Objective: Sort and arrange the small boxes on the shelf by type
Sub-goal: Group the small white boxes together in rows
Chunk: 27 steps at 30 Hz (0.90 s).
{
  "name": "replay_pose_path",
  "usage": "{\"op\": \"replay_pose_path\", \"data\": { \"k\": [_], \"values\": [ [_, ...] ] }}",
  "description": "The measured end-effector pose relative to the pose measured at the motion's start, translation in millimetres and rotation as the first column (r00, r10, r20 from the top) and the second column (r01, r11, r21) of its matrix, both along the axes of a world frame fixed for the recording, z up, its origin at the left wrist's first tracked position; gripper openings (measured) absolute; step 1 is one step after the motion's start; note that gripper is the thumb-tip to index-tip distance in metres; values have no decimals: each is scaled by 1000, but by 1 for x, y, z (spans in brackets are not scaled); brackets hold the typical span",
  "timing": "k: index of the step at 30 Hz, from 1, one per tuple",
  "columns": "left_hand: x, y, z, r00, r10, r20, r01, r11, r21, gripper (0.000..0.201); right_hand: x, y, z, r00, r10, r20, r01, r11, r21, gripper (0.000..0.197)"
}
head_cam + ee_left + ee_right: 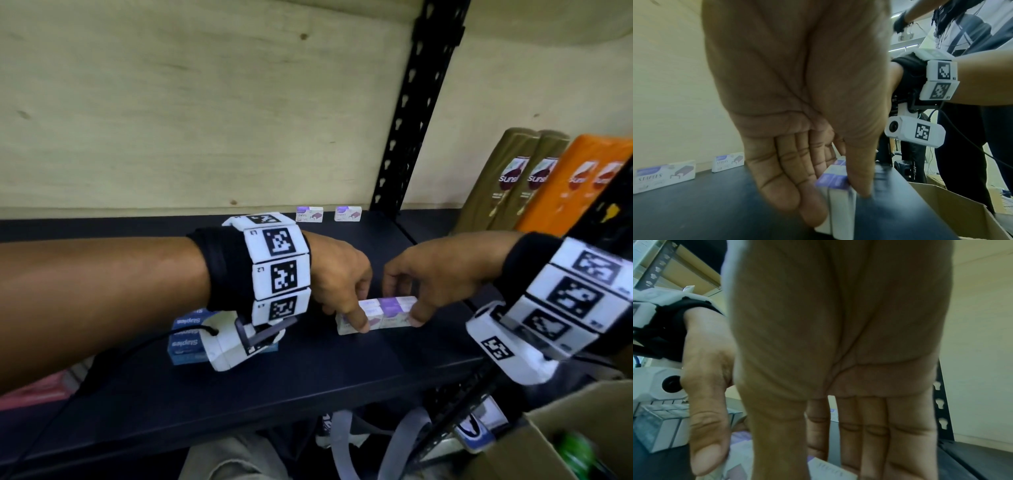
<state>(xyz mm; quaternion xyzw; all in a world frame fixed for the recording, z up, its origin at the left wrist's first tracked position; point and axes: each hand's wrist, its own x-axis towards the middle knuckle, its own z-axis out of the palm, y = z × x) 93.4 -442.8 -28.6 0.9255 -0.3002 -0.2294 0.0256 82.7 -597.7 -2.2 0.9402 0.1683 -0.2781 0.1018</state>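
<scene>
A tight row of white-and-purple staple boxes [383,313] lies near the front of the dark shelf [308,377]. My left hand [356,308] pinches its left end between thumb and fingers, and the left wrist view shows the boxes [836,194] squeezed there. My right hand [407,305] pinches the right end, thumb in front. In the right wrist view the palm hides most of the boxes [740,456]. Two more purple staple boxes [310,214] [348,214] stand apart at the back wall. A stack of blue staple boxes [186,334] sits under my left wrist.
Brown and orange shampoo bottles [548,185] stand on the adjoining shelf to the right, past the black upright post [411,137]. An open cardboard box [565,438] sits below at the right. A plywood wall [205,120] backs the shelf.
</scene>
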Motion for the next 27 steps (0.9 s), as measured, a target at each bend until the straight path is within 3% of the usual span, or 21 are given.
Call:
{"op": "replay_pose_path", "data": {
  "k": [6, 12, 18, 27],
  "values": [
    [24, 23, 20, 997, 78, -13, -77, 997, 25, 49, 41, 1, 26, 990, -101, 96, 94, 993, 73, 37],
    [69, 52, 26, 960, 181, 215, -192, 981, 31, 34, 102, 5, 12, 952, -217, 215, 194, 973, 126, 35],
    [112, 71, 6, 916, 217, 337, -282, 947, 156, 51, 146, 5, -8, 945, -276, 178, 250, 956, 154, 46],
    [151, 73, -9, 912, 271, 307, -277, 961, -22, 36, 189, 19, -23, 931, -331, 154, 302, 935, 187, 45]
  ]
}}
